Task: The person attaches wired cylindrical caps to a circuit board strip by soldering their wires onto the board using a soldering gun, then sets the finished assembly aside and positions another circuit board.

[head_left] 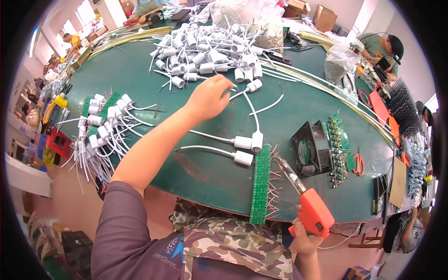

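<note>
right grip clasps orange soldering gun; left grip near socket, can't tell if pinching; lettered shirt.

Light is bright, windows glare, and edges bend

I'm seeing an electronics assembly workshop through the head camera: a large green counter is spreading across the frame, a heap of white sockets is lying at top centre, a green circuit board strip and a red soldering gun are showing right of lower centre, and a yellow-shirted co-worker is appearing at upper left.
</note>
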`<act>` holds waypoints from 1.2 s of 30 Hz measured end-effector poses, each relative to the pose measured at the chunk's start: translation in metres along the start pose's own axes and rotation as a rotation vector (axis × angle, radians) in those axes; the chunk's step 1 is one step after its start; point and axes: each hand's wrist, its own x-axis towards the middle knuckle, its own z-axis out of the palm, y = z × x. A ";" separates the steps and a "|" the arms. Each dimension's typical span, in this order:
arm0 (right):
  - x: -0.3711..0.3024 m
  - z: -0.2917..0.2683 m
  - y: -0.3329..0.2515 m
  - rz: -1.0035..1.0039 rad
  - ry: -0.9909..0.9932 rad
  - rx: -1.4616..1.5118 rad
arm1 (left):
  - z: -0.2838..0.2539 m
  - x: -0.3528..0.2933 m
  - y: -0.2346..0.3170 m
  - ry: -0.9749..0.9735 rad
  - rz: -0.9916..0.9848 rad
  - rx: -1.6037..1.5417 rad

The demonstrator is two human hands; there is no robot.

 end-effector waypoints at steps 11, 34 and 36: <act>0.001 0.005 -0.009 -0.031 -0.031 -0.079 | 0.086 0.078 -0.007 -0.332 -0.252 0.348; 0.036 0.017 -0.030 0.033 0.087 0.297 | -0.082 -0.016 0.106 0.397 0.405 0.420; 0.037 0.018 -0.031 0.011 0.096 0.265 | -0.088 -0.015 0.100 0.426 0.385 0.456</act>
